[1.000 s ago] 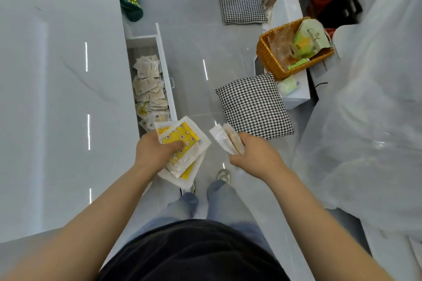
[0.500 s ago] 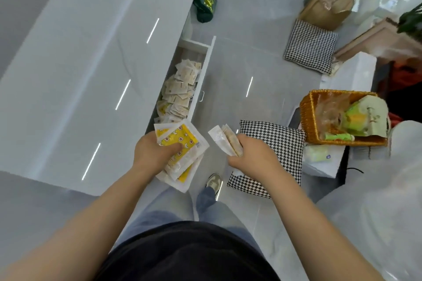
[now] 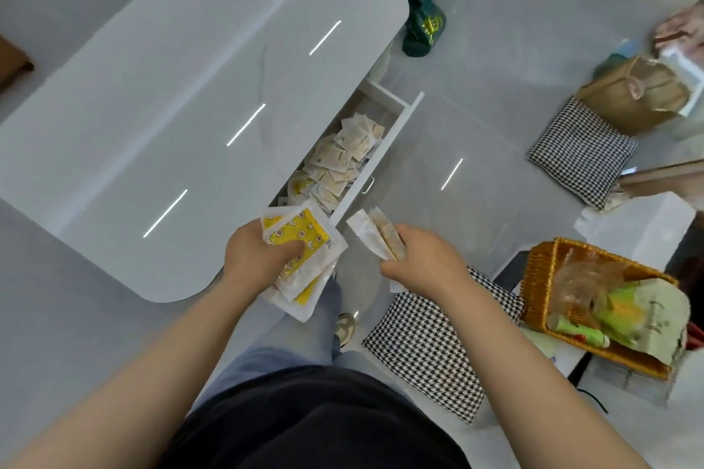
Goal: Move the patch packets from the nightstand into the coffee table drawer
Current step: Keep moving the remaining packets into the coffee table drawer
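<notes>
Patch packets (image 3: 295, 240) gripped in left hand (image 3: 259, 255), thinner bundle (image 3: 377, 236) clamped in right hand (image 3: 423, 263). Both now closer to open, part-filled coffee table drawer (image 3: 378, 156); drop likely next.

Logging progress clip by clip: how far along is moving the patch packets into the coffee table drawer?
Done: the coffee table drawer stands open with a heap of patch packets inside. In hand: the left hand grips a stack of yellow-printed packets, the right hand a thin bundle of white packets. Left: dropping both handfuls in; the nightstand is out of view.
</notes>
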### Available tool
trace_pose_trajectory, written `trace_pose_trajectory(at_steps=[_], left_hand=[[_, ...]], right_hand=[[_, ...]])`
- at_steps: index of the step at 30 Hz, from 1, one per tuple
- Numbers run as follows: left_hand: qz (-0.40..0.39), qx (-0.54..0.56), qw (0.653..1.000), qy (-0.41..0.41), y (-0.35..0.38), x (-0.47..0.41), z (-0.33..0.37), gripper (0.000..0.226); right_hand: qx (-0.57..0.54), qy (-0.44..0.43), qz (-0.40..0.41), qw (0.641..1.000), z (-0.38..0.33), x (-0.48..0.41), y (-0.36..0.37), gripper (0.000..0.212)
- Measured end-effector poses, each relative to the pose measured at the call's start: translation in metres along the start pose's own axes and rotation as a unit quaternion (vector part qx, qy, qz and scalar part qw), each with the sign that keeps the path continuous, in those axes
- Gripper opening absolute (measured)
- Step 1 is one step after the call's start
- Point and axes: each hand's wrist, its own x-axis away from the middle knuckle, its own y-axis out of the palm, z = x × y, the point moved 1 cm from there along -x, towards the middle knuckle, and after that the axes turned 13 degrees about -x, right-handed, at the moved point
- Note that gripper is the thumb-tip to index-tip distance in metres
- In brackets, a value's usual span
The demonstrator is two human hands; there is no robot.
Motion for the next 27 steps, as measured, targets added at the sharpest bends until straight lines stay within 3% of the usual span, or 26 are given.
trace_pose_trajectory(at_steps=[15,27], left_hand=[[0.063,0.121,0.988,-0.072,-0.057,-0.058,0.021,0.021],[0.159,0.218,0.946,-0.179,-0.045,-0.055,0.038,0.019]], right_hand=[[0.100,-0.065,-0.035,0.992,-0.075,-0.099,-0.055,0.019],[0.186,-0.177,-0.148,0.955,-0.120,-0.165,-0.091,0.018]])
